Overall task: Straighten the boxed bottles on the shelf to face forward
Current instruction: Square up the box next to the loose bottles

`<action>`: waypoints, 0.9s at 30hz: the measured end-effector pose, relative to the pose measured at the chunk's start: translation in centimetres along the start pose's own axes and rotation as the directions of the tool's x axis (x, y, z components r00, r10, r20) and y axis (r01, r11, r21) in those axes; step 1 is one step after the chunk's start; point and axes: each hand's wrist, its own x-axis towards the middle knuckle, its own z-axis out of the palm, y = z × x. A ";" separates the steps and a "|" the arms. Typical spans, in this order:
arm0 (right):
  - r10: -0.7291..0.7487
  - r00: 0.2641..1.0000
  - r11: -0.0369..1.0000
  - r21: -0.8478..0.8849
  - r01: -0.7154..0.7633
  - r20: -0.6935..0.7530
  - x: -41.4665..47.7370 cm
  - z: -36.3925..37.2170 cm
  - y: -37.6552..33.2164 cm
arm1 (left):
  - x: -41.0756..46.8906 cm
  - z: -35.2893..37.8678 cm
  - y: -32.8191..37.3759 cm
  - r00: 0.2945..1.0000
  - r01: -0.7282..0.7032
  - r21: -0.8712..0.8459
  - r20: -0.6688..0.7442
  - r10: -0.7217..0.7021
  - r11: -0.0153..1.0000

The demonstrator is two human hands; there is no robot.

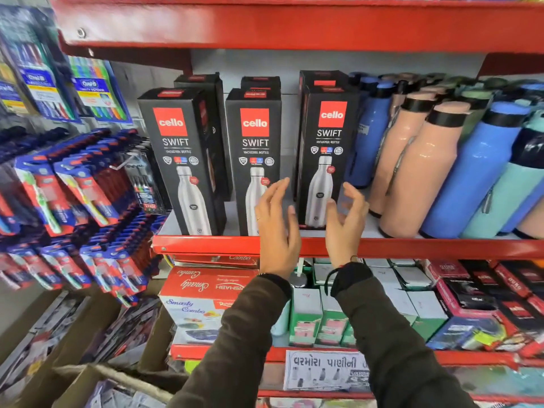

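right box: black boxed bottle (325,154) upright on the red shelf (206,245), rightmost of three in the near row; printed face looks slightly turned toward the left
middle box (254,154): upright, face forward; left box (179,160) face angled a little; more boxes stand behind
left hand (276,222): open, fingers spread, holding nothing; in the gap between middle and right box
right hand (346,222): open, empty; just off the right box's near right edge
key relation: right box stands between and just beyond both palms, long axis vertical; right hand judged nearer
neighbours: loose bottles (412,172) lean close at right; a twist risks nudging them
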 end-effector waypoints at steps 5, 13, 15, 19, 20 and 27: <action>0.130 0.975 0.989 -0.090 -0.115 0.182 3.0 -0.7 2.5 | 1.0 3.9 0.4 0.974 0.193 -0.092 0.141 -0.179 0.977; 0.175 0.930 0.982 -0.124 -0.142 0.324 4.7 -0.8 4.7 | 3.2 6.9 -1.7 0.721 0.692 -0.143 0.197 -0.665 0.708; 0.161 0.932 0.985 -0.116 -0.130 0.325 4.8 -1.0 4.8 | 3.2 7.1 -1.8 0.731 0.681 -0.127 0.166 -0.662 0.721; 0.143 0.927 0.987 -0.121 -0.107 0.345 4.9 -1.3 4.7 | 2.9 7.0 -1.8 0.748 0.663 -0.101 0.133 -0.650 0.742; 0.150 0.927 0.986 -0.117 -0.116 0.343 4.9 -1.4 4.6 | 2.8 6.9 -1.8 0.749 0.662 -0.100 0.130 -0.650 0.743; 0.166 0.922 0.985 -0.095 -0.142 0.350 4.0 -2.5 4.2 | 1.7 6.4 -1.3 0.756 0.653 -0.072 0.120 -0.643 0.754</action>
